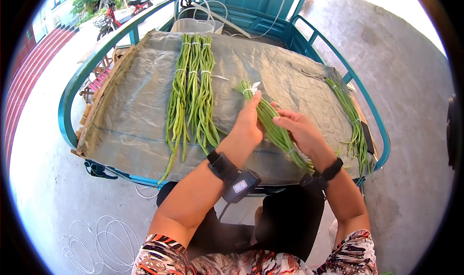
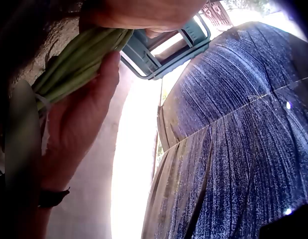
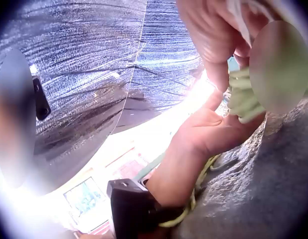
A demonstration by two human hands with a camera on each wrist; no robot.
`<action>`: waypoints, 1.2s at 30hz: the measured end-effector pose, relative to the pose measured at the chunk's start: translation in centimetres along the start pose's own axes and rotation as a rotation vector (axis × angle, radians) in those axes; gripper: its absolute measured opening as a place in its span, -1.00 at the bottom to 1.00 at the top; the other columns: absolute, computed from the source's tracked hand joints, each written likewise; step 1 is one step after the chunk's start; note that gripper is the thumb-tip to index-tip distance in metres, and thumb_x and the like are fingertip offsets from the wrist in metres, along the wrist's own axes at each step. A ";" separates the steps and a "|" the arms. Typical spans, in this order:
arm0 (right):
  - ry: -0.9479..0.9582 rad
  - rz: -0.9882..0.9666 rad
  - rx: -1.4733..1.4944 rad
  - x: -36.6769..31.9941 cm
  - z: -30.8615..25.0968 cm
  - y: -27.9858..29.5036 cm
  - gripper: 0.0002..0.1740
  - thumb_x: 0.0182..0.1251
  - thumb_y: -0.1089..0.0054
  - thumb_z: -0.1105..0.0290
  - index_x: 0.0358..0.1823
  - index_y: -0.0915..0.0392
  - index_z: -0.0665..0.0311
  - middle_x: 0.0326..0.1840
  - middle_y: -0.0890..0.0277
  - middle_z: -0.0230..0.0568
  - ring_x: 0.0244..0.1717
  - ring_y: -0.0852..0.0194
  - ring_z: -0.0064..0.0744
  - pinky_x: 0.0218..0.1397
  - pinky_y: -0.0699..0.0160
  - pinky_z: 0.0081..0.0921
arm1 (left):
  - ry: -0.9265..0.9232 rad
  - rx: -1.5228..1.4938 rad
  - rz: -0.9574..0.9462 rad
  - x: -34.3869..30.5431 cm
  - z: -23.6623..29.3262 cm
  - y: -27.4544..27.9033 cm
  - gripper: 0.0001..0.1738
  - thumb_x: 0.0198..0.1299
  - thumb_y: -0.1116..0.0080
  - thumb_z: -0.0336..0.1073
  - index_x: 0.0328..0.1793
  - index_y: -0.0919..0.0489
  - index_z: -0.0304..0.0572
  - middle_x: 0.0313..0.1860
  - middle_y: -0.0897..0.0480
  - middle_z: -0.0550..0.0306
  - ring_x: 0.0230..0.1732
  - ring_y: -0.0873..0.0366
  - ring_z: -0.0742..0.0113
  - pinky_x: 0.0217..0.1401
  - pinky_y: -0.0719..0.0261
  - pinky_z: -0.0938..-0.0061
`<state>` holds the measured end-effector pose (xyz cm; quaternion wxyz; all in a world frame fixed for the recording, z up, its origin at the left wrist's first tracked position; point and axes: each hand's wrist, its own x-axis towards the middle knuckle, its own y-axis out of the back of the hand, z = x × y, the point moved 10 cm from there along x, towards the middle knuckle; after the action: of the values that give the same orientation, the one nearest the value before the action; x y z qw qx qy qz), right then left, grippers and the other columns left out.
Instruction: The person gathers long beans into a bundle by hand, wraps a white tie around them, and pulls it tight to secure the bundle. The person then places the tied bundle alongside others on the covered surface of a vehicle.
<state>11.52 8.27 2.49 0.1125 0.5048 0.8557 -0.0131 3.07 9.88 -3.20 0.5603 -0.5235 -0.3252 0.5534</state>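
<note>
Between my two hands, a tied bundle of long green beans [image 1: 274, 123] is held slanting over the covered truck bed. My left hand [image 1: 250, 121] grips it around the upper part, thumb close below a white tie [image 1: 253, 88]. From the right, my right hand [image 1: 305, 134] holds the middle of the bundle, with its thumb on top. A second tie circles the lower end. In the left wrist view the beans [image 2: 77, 62] pass between both hands; in the right wrist view their pale green ends [image 3: 243, 97] show beside the left palm [image 3: 204, 127].
Three tied bean bundles [image 1: 193, 86] lie side by side left of my hands. Another bundle [image 1: 352, 118] lies at the right edge. A grey plastic sheet [image 1: 137, 96] covers the bed, bordered by teal rails [image 1: 79, 86]. Clear tubs [image 1: 193, 26] stand behind; loose wire [image 1: 104, 241] lies below.
</note>
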 end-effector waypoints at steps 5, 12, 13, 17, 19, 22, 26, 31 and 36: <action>0.355 0.241 -0.496 -1.4 -2.6 0.4 -0.46 0.24 -0.20 0.29 0.18 -0.33 0.43 -0.02 -0.51 -0.09 -0.04 -0.51 -0.38 0.04 -0.46 -0.44 | -0.256 0.104 -0.033 -0.7 2.5 -1.3 -0.72 0.36 0.06 -0.22 0.07 -0.29 -0.22 -0.07 -0.50 0.00 0.00 -0.49 0.13 0.09 -0.50 0.16; 0.374 0.318 -0.944 -1.9 -4.5 -3.1 -0.33 0.12 -0.28 0.26 0.21 -0.20 0.34 -0.07 -0.49 0.05 -0.17 -0.55 -0.13 -0.16 -0.50 -0.29 | -0.414 0.570 0.026 -4.4 4.1 -4.7 -0.56 0.40 0.15 0.01 0.16 -0.29 -0.18 -0.09 -0.48 0.09 -0.04 -0.46 0.28 0.09 -0.47 0.32; 0.314 0.313 -0.959 -1.0 -3.0 -2.7 -0.39 0.16 -0.24 0.27 0.18 -0.21 0.34 -0.10 -0.50 0.01 -0.23 -0.55 -0.17 -0.23 -0.51 -0.28 | -0.472 0.670 -0.008 -4.1 4.4 -4.9 -0.52 0.39 0.18 0.07 0.17 -0.30 -0.17 -0.09 -0.48 0.10 -0.06 -0.45 0.30 0.07 -0.46 0.35; 0.283 0.157 -0.254 -0.6 -1.3 -2.5 -0.64 0.35 -0.06 0.27 0.04 -0.26 0.29 -0.26 -0.50 -0.16 -0.48 -0.47 -0.39 -0.45 -0.48 -0.36 | -0.361 0.634 -0.162 -3.7 3.5 -5.6 -0.45 0.39 0.25 0.18 0.17 -0.38 -0.12 -0.11 -0.49 0.16 -0.13 -0.41 0.38 -0.03 -0.44 0.45; 0.274 0.119 -0.051 -1.3 -2.8 -2.4 -0.74 0.41 0.03 0.28 -0.01 -0.30 0.28 -0.32 -0.46 -0.25 -0.48 -0.42 -0.48 -0.42 -0.46 -0.48 | -0.294 0.554 -0.169 -4.1 3.0 -5.8 -0.45 0.39 0.27 0.19 0.15 -0.41 -0.08 -0.13 -0.50 0.22 -0.17 -0.39 0.44 -0.09 -0.42 0.50; 0.212 0.059 0.292 -1.5 -4.0 -2.0 -0.78 0.45 0.08 0.25 -0.10 -0.36 0.26 -0.36 -0.43 -0.32 -0.48 -0.37 -0.53 -0.40 -0.44 -0.57 | -0.129 0.520 -0.222 -3.7 0.3 -5.6 -0.48 0.40 0.28 0.20 0.12 -0.44 -0.02 -0.21 -0.48 0.33 -0.23 -0.35 0.55 -0.14 -0.39 0.56; 0.134 -0.066 0.663 -0.3 -4.1 -1.2 -0.72 0.46 0.07 0.25 0.01 -0.37 0.28 -0.31 -0.48 -0.30 -0.42 -0.41 -0.51 -0.36 -0.51 -0.51 | -0.101 0.457 -0.260 -3.9 -2.1 -6.0 -0.51 0.38 0.21 0.21 0.16 -0.41 0.06 -0.32 -0.37 0.47 -0.27 -0.29 0.62 -0.15 -0.34 0.63; 0.178 0.039 0.748 -0.2 -4.0 -0.2 -0.70 0.47 0.08 0.20 0.03 -0.36 0.26 -0.28 -0.48 -0.33 -0.35 -0.43 -0.51 -0.27 -0.53 -0.50 | -0.201 0.523 -0.218 -6.0 -1.8 -6.3 -0.37 0.40 0.21 0.17 0.43 -0.22 -0.02 0.00 -0.42 0.27 0.06 -0.36 0.46 0.21 -0.31 0.51; 0.233 0.003 0.809 -0.2 -3.9 -0.9 -0.69 0.47 0.09 0.19 0.03 -0.36 0.27 -0.23 -0.49 -0.29 -0.22 -0.50 -0.44 -0.12 -0.55 -0.43 | -0.294 0.727 -0.238 -7.1 -1.4 -5.6 -0.34 0.39 0.14 0.11 0.42 -0.19 -0.20 0.10 -0.45 0.17 0.18 -0.38 0.43 0.21 -0.34 0.46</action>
<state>10.17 8.24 6.22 -0.1923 0.5078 0.7879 -0.2904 4.75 3.67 3.23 0.7165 -0.1654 -0.2431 0.6326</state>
